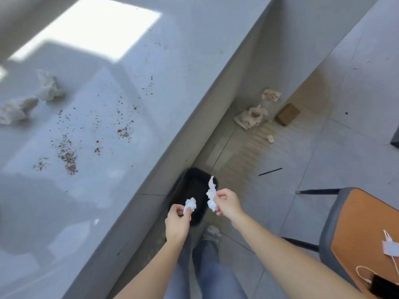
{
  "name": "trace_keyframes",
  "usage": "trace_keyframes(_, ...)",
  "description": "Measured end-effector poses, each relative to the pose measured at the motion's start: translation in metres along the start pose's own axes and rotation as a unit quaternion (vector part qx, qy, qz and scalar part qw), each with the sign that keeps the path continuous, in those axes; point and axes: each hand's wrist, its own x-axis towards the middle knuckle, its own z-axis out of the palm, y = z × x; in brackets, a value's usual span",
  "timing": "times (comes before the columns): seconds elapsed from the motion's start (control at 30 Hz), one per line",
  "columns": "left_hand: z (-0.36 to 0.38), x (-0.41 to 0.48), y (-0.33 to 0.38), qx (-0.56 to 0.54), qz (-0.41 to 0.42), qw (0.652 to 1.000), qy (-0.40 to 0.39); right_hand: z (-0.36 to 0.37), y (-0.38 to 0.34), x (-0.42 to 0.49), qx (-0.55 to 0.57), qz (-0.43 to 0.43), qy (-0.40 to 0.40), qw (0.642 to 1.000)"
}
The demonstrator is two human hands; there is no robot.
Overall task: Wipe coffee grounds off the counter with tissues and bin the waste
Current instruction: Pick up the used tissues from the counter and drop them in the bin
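White tissue scraps, two, one pinched in each hand's fingers: left hand (177, 223), right hand (227, 205), above black bin (195, 186).

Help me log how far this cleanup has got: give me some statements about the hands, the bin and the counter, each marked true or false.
1. Each hand holds a tissue: the left hand a crumpled tissue wad, the right hand a long tissue strip. True.
2. Both tissues are held over the black bin. True.
3. The counter is wiped clean. False: coffee grounds are scattered on it.
4. No tissues lie on the counter. False: two used tissues lie near its left edge.
5. The floor is free of litter. False: stained tissues lie beyond the bin.
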Motion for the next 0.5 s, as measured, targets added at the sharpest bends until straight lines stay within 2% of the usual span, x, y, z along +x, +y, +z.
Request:
trace_keyframes(0.1,0.003,0.014,-0.005,0.014,-0.025,1.000,0.002,0.012,0.004,0.011,0.013,0.039,-0.017,0.999)
trace_keyframes(0.17,0.005,0.022,-0.006,0.016,-0.037,0.999,-0.017,0.017,-0.001,0.015,0.034,0.067,-0.057,0.996)
trace_keyframes(0.33,-0.003,0.038,-0.003,-0.001,-0.070,0.983,-0.172,0.014,-0.004,0.019,-0.010,0.135,-0.131,0.982)
trace_keyframes(0.43,-0.010,0.038,0.000,0.017,-0.036,0.980,-0.193,0.012,-0.002,0.018,-0.050,0.121,-0.120,0.984)
trace_keyframes(0.5,-0.013,0.035,0.007,0.045,0.003,0.981,-0.190,0.013,-0.007,0.019,-0.085,0.068,-0.087,0.990)
